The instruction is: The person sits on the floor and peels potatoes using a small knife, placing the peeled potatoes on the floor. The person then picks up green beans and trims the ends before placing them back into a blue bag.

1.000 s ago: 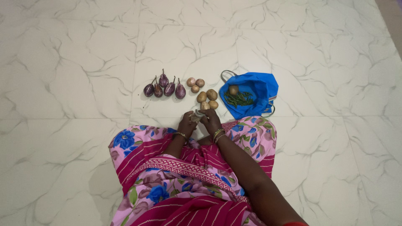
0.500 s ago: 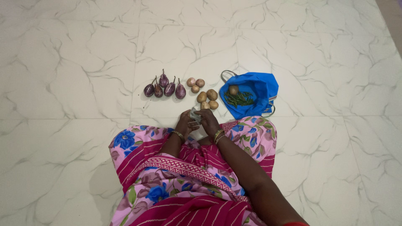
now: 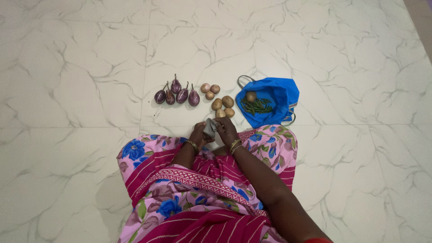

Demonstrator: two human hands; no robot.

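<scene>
a pink and red floral sari (image 3: 198,193) fills the near edge. above it both hands meet over the floor: the left hand (image 3: 198,134) and right hand (image 3: 226,129) both close on a small grey packet (image 3: 210,128) (what it is, cannot tell). just beyond lie potatoes (image 3: 223,107), then onions (image 3: 209,89) and four brinjals (image 3: 177,96). to the right a blue bag (image 3: 274,96) holds green chillies (image 3: 256,106).

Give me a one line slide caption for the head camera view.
Seated on marble floor, both hands hold a small grey object near aubergines, potatoes and blue bag.
</scene>
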